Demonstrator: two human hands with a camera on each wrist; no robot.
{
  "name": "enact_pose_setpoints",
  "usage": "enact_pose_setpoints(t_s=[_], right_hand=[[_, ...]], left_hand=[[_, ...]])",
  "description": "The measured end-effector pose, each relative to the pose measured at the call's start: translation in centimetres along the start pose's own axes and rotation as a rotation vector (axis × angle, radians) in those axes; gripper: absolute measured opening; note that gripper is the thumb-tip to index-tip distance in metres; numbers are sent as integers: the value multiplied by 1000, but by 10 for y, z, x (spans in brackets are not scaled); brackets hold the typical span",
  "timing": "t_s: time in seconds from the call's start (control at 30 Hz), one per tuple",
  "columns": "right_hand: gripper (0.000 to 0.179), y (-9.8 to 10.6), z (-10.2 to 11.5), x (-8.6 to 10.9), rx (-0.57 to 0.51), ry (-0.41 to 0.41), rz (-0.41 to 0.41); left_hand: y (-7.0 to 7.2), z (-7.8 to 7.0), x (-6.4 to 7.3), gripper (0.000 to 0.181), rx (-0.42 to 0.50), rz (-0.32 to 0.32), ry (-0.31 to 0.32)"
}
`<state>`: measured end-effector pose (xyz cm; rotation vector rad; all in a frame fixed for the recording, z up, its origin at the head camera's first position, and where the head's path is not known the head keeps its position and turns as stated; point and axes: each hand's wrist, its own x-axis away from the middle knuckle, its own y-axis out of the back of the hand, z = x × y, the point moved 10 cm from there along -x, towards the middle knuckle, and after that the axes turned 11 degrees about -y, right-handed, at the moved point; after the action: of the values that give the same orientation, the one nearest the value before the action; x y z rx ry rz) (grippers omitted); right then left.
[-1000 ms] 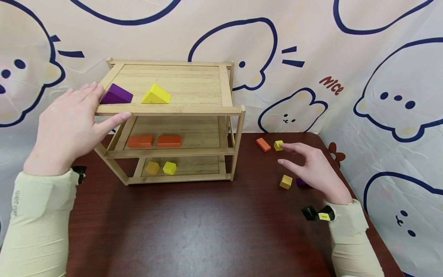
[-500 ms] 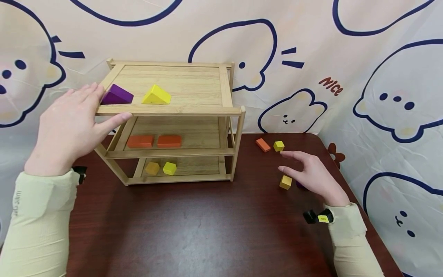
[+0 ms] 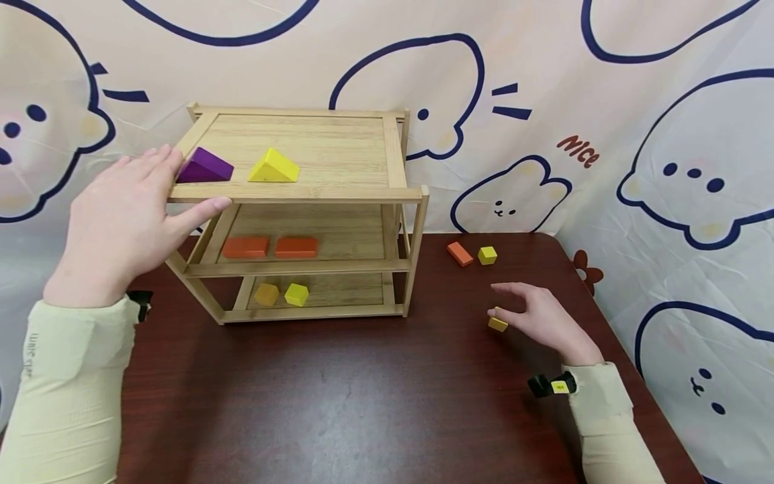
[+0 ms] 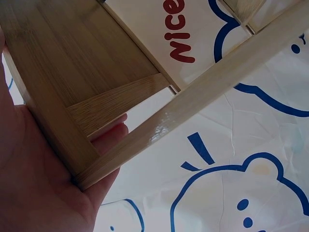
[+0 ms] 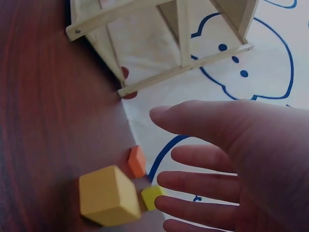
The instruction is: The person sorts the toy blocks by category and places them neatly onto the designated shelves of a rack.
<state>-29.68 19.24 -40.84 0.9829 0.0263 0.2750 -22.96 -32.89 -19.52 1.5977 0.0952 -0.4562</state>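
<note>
Several fingers of the unclenched left hand (image 3: 123, 215) stretched along the near left corner of a wooden rack (image 3: 338, 144), thumb across its front rail (image 3: 338, 195). On top, a purple wedge (image 3: 205, 166), then a yellow wedge (image 3: 274, 167); at mid level, two orange blocks (image 3: 246, 247); at the bottom, an amber cube (image 3: 266, 294) beside a lime cube (image 3: 297, 294). Rightward on the dark counter (image 3: 326, 396), an orange brick (image 3: 460, 254) near a small yellow cube (image 3: 486, 255); closer, a golden cube (image 3: 498, 325), partly hidden behind the right hand (image 3: 541, 319), thumb and fingers parted.

Room btwn rack (image 3: 314, 141) & amber cube (image 3: 498, 325); front post (image 3: 414, 255) bars left.
</note>
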Motion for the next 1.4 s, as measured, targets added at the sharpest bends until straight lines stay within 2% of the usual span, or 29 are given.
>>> enact_pose_setpoints(t_s=[0.2,0.4,0.9,1.17,1.4], right_hand=[[61,-12,-14,-3,-7,-45,43],[60,-19,-21,-3,1,-47,62],[51,-25,-26,-7,65,-40,36],[40,-25,-25,-8,95,-11,10],[40,-23,-24,-9,94,-4,-9]], left_hand=[[1,0,0,98,-1,-13,-7],[2,-1,0,98,-4,-17,-10],[1,0,0,98,0,-9,-5],[0,1,0,100,-5,8,8],[1,-1,0,99,-6,-9,-3]])
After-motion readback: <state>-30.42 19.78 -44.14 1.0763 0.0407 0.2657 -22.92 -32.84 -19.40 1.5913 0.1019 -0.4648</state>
